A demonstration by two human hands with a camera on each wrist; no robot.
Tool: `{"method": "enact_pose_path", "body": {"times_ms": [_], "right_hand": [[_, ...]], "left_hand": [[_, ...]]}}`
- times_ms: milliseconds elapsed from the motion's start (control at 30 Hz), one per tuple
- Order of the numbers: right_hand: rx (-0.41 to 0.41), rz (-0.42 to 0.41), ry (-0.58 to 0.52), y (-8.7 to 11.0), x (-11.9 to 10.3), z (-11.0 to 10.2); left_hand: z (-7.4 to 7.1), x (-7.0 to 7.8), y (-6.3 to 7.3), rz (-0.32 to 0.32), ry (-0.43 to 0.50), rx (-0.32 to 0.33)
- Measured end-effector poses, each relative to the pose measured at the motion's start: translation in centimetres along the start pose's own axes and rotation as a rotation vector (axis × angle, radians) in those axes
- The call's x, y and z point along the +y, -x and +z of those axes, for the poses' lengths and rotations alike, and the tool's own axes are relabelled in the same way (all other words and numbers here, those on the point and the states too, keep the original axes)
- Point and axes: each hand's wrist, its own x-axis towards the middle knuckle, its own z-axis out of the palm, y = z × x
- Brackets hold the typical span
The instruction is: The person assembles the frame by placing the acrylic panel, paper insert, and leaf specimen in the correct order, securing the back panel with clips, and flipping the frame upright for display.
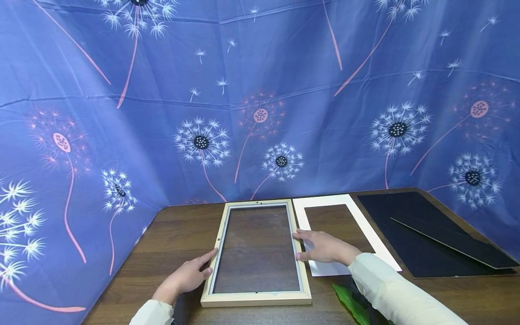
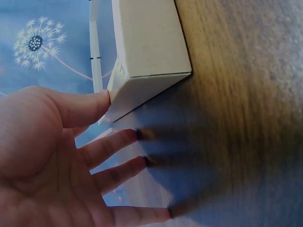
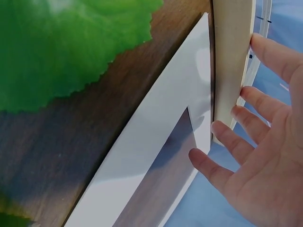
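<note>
Nearest you, partly covered by your right sleeve, lies a green, leaf-shaped piece with a jagged edge (image 1: 351, 303). In front of you, flat on the brown wood-grain table (image 1: 174, 239), is a pale wooden rectangular frame (image 1: 256, 299), its opening apparently filled by a smudged, see-through pane (image 1: 256, 257).

The wood looks stiff and fairly light, smooth but not slick. The pane, whether glass or plastic you cannot tell, may be breakable, so the frame is best held by its two long outer sides, with fingertips off the middle.

Your left hand (image 1: 183, 280) reaches in low from the left, thumb against the frame's outer side, the other fingers spread. Your right hand (image 1: 325, 247) comes across from the right, palm turned towards the frame, fingers fanned, with tips at its right side. Neither hand pinches anything.

Just beyond your right hand, beside the frame, lies a white card mat with a rectangular window (image 1: 364, 225). Farther right is a flat black rectangular board (image 1: 430, 262) with a narrow black flap (image 1: 459, 240) slanting over it. Behind everything hangs a blue cloth printed with dandelions (image 1: 300, 90).
</note>
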Motion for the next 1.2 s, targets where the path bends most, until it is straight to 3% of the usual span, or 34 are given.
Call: {"method": "enact_pose_path", "body": {"times_ms": [767, 1000, 1200], "right_hand": [[-0.019, -0.013, 0.042, 0.6, 0.2, -1.0], [0.099, -0.040, 0.049, 1.1, 0.9, -2.0], [0.197, 0.037, 0.035, 1.6, 1.6, -3.1]], "left_hand": [[0.4, 0.4, 0.0, 0.019, -0.043, 0.002], [0.2, 0.7, -0.1, 0.015, -0.046, -0.013], [0.0, 1.1, -0.2, -0.056, -0.064, -0.085]]}}
